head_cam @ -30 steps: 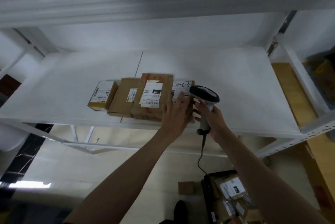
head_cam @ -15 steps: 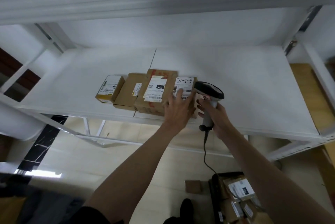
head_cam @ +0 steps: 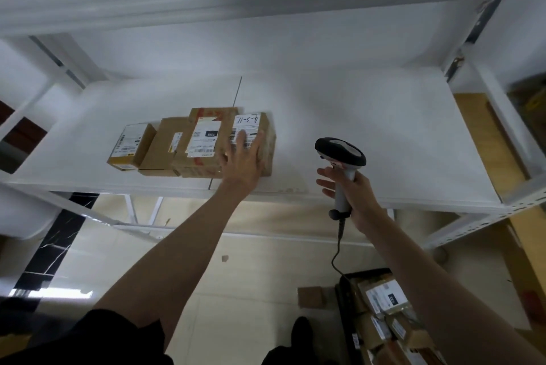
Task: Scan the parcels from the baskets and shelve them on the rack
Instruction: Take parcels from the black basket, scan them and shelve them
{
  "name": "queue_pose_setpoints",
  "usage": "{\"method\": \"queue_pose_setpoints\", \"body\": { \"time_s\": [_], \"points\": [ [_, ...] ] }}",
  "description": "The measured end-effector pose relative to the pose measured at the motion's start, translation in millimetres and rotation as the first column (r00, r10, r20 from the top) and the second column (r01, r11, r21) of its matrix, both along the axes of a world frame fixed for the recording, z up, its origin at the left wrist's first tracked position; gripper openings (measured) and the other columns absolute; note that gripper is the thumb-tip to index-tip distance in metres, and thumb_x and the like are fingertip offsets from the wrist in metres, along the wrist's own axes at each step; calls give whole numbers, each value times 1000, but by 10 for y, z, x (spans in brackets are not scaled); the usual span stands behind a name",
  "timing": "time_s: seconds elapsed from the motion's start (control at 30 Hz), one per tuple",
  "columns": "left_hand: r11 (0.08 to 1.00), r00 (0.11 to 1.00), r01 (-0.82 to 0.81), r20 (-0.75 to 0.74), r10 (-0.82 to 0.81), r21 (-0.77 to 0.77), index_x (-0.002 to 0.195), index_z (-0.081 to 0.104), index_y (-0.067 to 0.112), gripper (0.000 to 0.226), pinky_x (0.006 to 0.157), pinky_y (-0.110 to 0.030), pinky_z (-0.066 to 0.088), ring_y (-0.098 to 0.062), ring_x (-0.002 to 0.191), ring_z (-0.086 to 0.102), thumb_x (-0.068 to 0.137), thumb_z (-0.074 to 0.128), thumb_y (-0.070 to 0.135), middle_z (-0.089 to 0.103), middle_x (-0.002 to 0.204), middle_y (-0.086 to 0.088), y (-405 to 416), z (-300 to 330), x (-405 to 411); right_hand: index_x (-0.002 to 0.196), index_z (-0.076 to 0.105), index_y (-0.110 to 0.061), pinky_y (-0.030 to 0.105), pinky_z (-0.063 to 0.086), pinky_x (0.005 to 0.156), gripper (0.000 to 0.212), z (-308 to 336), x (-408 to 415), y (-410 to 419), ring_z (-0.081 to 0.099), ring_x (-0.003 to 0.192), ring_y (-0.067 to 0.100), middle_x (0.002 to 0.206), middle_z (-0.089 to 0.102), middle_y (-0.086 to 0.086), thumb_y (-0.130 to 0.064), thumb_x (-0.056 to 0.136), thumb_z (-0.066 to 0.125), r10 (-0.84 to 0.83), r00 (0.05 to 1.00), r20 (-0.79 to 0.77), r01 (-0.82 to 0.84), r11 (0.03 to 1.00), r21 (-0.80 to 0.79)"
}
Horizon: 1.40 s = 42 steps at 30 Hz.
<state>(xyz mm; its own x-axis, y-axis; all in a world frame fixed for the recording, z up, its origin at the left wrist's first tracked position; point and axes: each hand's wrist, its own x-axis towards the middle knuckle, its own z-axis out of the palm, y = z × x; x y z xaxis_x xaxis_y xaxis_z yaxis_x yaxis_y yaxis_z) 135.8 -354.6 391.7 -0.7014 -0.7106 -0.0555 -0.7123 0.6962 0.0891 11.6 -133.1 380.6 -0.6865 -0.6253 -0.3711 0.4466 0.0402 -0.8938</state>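
Here the marked parcel (head_cam: 254,140) lies on the white shelf (head_cam: 369,128), last on the right of a row of four, touching the taller box (head_cam: 206,143). The left hand (head_cam: 243,157) rests flat on it, fingers spread, gripping nothing. Better to nudge it flush, label upward. The right hand (head_cam: 351,190), well right, has its grip closed around the scanner (head_cam: 341,157). A basket (head_cam: 384,317) of parcels waits below; nothing blocks the shelf.
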Motion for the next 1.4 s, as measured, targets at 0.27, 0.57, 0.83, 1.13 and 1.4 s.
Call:
{"method": "queue_pose_setpoints", "body": {
  "time_s": [0.27, 0.57, 0.83, 1.13, 1.4],
  "points": [
    [901, 836, 433, -365, -409, -17, 150, 42, 18, 58, 122, -61, 10, -39, 152, 13, 95, 62, 22, 31, 156, -14, 946, 0, -267, 124, 65, -7, 40, 59, 87, 32, -81, 110, 575, 75, 96, 32, 109, 77, 11, -16, 93, 71, -65, 998, 24, 65, 998, 23],
    [673, 712, 694, -381, -590, 255, 149, 40, 11, 67, 113, -45, 33, -32, 130, 45, 88, 67, 11, 48, 142, -12, 2382, -553, -591, 120, 67, -8, 34, 60, 71, 26, -503, 472, 2078, 75, 81, 25, 104, 77, 14, -16, 95, 70, -396, 910, 124, 375, 913, 162],
    [478, 601, 740, -146, -786, 473, 147, 42, 14, 65, 102, -44, 38, -37, 125, 47, 88, 69, 22, 47, 140, -15, 3669, -1359, -452, 98, 71, -8, 31, 58, 58, 7, -1104, 1234, 3645, 70, 64, 19, 84, 77, 10, -14, 95, 70, -758, 592, 272, 690, 652, 314],
    [398, 435, 694, 92, -896, 600, 142, 47, 14, 55, 98, -45, 44, -36, 127, 47, 91, 66, 25, 45, 142, -14, 4587, -2168, -195, 104, 70, -11, 29, 54, 56, 11, -1894, 1861, 4497, 69, 63, 15, 90, 76, 11, -17, 95, 70, -864, 326, 384, 799, 468, 376],
    [443, 478, 571, 159, -864, 692, 140, 51, 13, 50, 77, -27, 38, -17, 101, 50, 93, 66, 21, 50, 121, -5, 4846, -3099, -153, 112, 70, -12, 30, 52, 65, 20, -2843, 2030, 4784, 63, 65, 17, 114, 73, 22, -19, 93, 72, -856, 168, 488, 780, 418, 466]
  ]
}}
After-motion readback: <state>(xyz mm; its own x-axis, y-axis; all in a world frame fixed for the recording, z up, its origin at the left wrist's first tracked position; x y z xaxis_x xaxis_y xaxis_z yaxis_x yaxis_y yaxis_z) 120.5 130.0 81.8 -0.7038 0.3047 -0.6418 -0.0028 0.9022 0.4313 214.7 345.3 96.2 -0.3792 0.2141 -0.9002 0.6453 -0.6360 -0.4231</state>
